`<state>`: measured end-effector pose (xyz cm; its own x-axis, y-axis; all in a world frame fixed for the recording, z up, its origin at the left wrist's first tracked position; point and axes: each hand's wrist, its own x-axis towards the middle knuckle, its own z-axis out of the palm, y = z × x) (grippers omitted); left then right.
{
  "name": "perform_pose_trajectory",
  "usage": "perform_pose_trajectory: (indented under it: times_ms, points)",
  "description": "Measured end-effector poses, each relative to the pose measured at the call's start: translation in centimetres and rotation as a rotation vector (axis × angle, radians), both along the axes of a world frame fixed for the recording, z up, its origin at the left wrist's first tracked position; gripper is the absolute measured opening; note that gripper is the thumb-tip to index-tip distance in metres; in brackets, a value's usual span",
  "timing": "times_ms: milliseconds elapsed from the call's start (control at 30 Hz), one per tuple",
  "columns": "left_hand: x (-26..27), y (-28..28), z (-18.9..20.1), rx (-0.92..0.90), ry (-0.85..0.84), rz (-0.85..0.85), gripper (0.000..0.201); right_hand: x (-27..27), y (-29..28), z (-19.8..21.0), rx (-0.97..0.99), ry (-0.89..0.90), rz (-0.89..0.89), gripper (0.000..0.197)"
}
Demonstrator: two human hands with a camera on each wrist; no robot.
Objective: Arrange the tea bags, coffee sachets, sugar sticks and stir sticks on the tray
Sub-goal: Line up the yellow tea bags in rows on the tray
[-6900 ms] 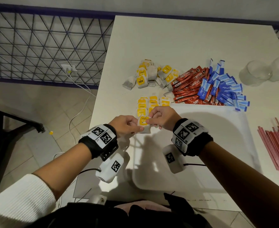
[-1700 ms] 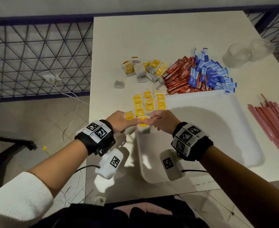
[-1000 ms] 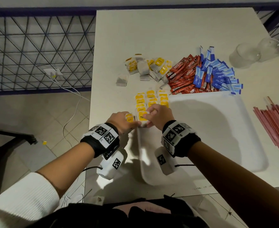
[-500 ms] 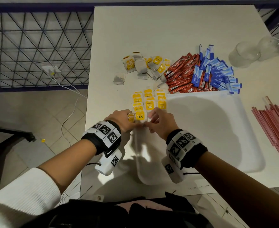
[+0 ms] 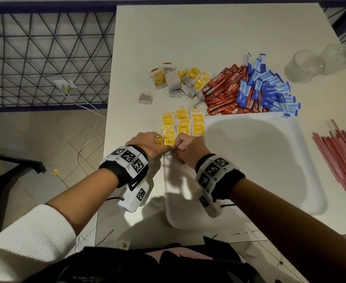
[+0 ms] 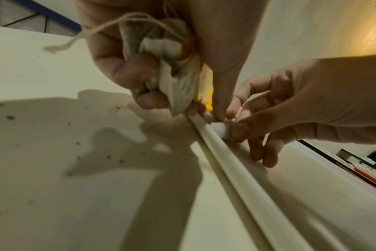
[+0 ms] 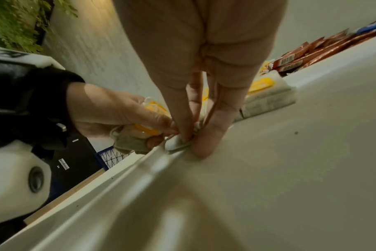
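Observation:
A white tray [image 5: 270, 160] lies on the table, with three short rows of yellow-tagged tea bags [image 5: 183, 124] in its far left corner. My left hand [image 5: 160, 144] grips a crumpled bunch of tea bags [image 6: 172, 68], string dangling, beside the tray rim [image 6: 225, 161]. Its thumb touches the tea bag tagged "TEA" [image 5: 169, 141] at the near end of the left row. My right hand [image 5: 178, 147] pinches that bag's white near end [image 7: 178, 144] against the tray floor. Loose tea bags [image 5: 180, 80], red coffee sachets [image 5: 223, 92] and blue sugar sticks [image 5: 270, 92] lie beyond the tray; red stir sticks [image 5: 343, 156] lie right of it.
Two clear plastic cups [image 5: 305, 66] stand at the far right of the table. The table's left edge runs close to my left hand, with a wire fence and a cable on the floor beyond it.
The "TEA" bag has come down at the near end of the left row. Both hands have stayed at the tray's left rim, and the right fingers have slid to the bag's near end.

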<state>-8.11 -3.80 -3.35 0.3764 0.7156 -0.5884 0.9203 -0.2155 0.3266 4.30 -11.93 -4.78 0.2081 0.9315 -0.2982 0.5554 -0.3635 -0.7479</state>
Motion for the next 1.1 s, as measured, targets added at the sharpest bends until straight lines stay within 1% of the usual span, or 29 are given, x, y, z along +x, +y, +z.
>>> perform_pose_trajectory:
  times_ms: [67, 100, 200, 267, 333, 367, 467, 567, 633, 700, 767, 833, 900, 933, 1000, 1067, 1100]
  points:
    - [-0.2, 0.2, 0.3, -0.034, -0.062, 0.037, 0.038, 0.2, -0.1, 0.3, -0.015, 0.030, -0.002, 0.016]
    - [-0.4, 0.3, 0.5, -0.083, -0.147, 0.057, 0.035, 0.4, -0.2, 0.8, -0.038, 0.081, -0.010, 0.019]
    - [-0.3, 0.1, 1.4, -0.315, -0.474, 0.150, 0.043, 1.0, -0.4, 2.8, -0.126, 0.380, -0.022, 0.033]
    - [0.1, 0.0, 1.9, -0.496, -0.566, 0.303, 0.049, 1.3, -0.5, 3.8, -0.156, 0.481, 0.000, 0.041]
    - [0.8, -0.2, 2.3, -0.666, -0.644, 0.410, 0.062, 1.5, -0.4, 4.1, -0.161, 0.498, -0.006, 0.046]
    - [1.2, -0.4, 2.6, -0.715, -0.678, 0.432, 0.066, 1.5, -0.3, 4.0, -0.151, 0.491, -0.018, 0.048]
    - [2.1, -0.9, 3.0, -0.794, -0.725, 0.469, 0.066, 1.6, 0.0, 3.6, -0.114, 0.476, -0.088, 0.044]
    - [2.6, -1.1, 2.7, -0.841, -0.756, 0.429, 0.067, 2.2, -0.1, 3.4, -0.091, 0.489, -0.127, 0.031]
    - [2.9, -1.3, 2.8, -0.858, -0.780, 0.456, 0.060, 2.8, -0.3, 3.0, -0.066, 0.505, -0.157, 0.022]
    - [3.1, -1.8, 3.3, -0.863, -0.806, 0.488, 0.041, 3.4, -0.5, 2.6, -0.060, 0.503, -0.197, 0.027]
    - [3.1, -2.2, 3.3, -0.830, -0.819, 0.457, 0.022, 4.0, -0.7, 2.5, -0.069, 0.499, -0.212, 0.028]
    - [2.9, -2.5, 3.0, -0.800, -0.862, 0.468, 0.011, 4.4, -0.9, 2.7, -0.069, 0.484, -0.210, 0.028]
    - [2.6, -2.6, 2.8, -0.751, -0.871, 0.488, 0.011, 4.6, -1.2, 3.1, -0.062, 0.477, -0.187, 0.030]
    - [2.5, -2.6, 2.8, -0.724, -0.862, 0.484, 0.009, 4.7, -1.3, 3.2, -0.061, 0.477, -0.174, 0.028]
    - [2.1, -2.6, 2.8, -0.672, -0.849, 0.478, 0.011, 4.9, -1.4, 3.5, -0.071, 0.493, -0.140, 0.016]
    - [1.6, -2.4, 2.7, -0.639, -0.870, 0.491, 0.015, 5.1, -1.5, 3.9, -0.102, 0.530, -0.118, 0.029]
    - [1.4, -2.4, 2.7, -0.639, -0.901, 0.496, 0.017, 5.2, -1.6, 4.0, -0.118, 0.553, -0.112, 0.031]
